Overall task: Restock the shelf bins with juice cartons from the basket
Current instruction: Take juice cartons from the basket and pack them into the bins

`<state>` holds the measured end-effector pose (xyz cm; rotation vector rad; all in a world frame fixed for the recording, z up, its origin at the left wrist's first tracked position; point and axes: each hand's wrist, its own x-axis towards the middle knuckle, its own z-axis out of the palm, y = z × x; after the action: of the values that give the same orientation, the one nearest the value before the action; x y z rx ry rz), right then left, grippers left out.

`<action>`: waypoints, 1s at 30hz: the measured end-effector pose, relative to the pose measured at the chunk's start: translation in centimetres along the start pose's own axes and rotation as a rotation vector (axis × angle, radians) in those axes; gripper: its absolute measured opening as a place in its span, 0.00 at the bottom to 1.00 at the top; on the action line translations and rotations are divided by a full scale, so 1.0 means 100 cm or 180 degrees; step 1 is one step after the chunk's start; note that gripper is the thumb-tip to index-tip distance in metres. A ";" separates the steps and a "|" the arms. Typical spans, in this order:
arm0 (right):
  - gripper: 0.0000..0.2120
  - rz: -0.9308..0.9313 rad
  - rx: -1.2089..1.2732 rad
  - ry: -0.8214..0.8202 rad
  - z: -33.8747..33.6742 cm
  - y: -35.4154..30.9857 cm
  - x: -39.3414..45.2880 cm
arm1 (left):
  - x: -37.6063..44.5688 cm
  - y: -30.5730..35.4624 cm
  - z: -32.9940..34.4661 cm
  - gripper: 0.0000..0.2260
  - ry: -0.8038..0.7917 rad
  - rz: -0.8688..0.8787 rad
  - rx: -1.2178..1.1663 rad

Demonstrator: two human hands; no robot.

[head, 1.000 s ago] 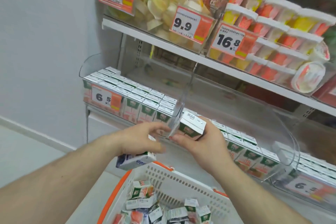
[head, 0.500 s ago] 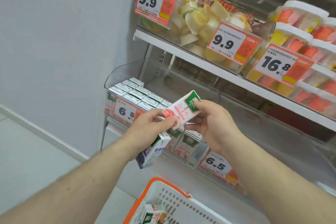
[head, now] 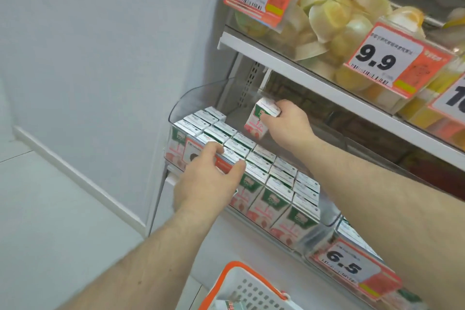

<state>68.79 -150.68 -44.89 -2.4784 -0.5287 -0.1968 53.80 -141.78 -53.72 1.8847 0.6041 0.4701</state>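
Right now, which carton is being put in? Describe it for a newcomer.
Find the clear bin on the lower shelf, under the fruit. At its back, the right hand grips one carton. It alone is raised and tilted above the packed rows.

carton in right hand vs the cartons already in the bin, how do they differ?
The held carton is tilted, gripped by the right hand above the gap at the bin's back; the stocked cartons stand upright in packed rows. The held one shows its pink face; the stocked ones show mostly silver tops. Same green, white and pink printing; size looks the same.
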 end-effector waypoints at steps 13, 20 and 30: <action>0.18 0.0794 0.0192 -0.1257 0.059 -0.006 0.048 | 0.005 -0.006 0.008 0.14 0.0040 0.0009 -0.0238; 0.17 0.1258 0.0635 -0.1668 0.070 -0.010 0.057 | 0.006 -0.006 0.011 0.12 0.0011 -0.0029 -0.0279; 0.18 0.1437 0.0692 -0.2036 0.076 -0.012 0.067 | 0.007 -0.003 0.012 0.10 -0.0009 -0.0115 -0.0434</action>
<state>74.59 -143.18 -48.76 -2.3372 -0.2039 0.8072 54.95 -142.14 -54.36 1.7422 0.5888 0.4732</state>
